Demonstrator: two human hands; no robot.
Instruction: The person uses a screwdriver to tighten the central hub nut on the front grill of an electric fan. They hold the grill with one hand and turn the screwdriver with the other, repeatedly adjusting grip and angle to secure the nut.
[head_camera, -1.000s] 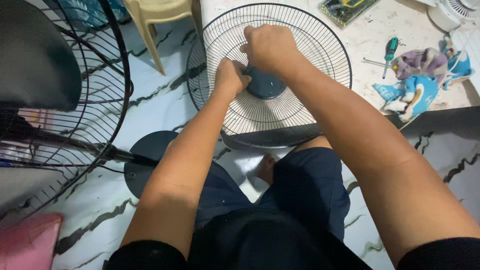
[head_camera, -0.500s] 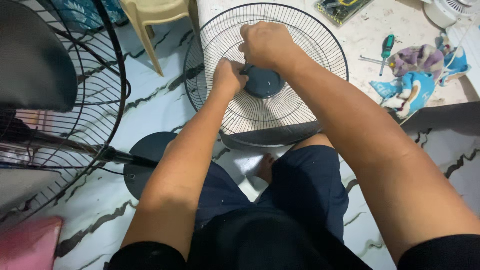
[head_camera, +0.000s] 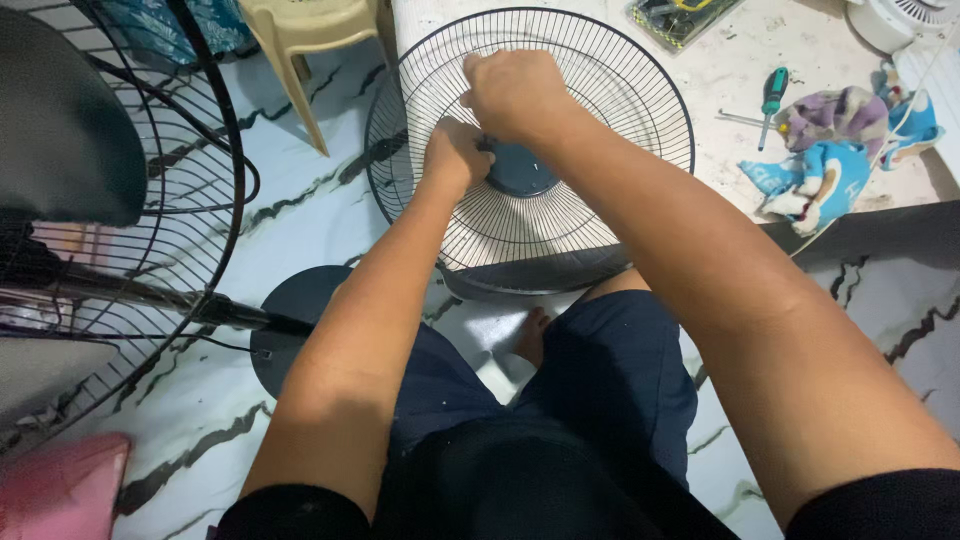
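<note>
A round black wire fan grille (head_camera: 640, 80) with a dark blue centre cap (head_camera: 520, 172) lies in front of me, over my knees. My left hand (head_camera: 455, 155) is closed on the grille wires at the left edge of the cap. Just above the cap, my right hand (head_camera: 515, 92) is a fist gripping the wires. What the fingers pinch underneath is hidden.
A standing fan (head_camera: 110, 200) with a black cage and round base (head_camera: 290, 310) is on the left. A beige plastic chair (head_camera: 300, 40) stands behind. On the white surface at right lie a green-handled screwdriver (head_camera: 770, 95), a crumpled cloth (head_camera: 830, 150) and a tool box (head_camera: 680, 15).
Both hands stay on the grille near its centre cap; only small shifts of grip and view show.
</note>
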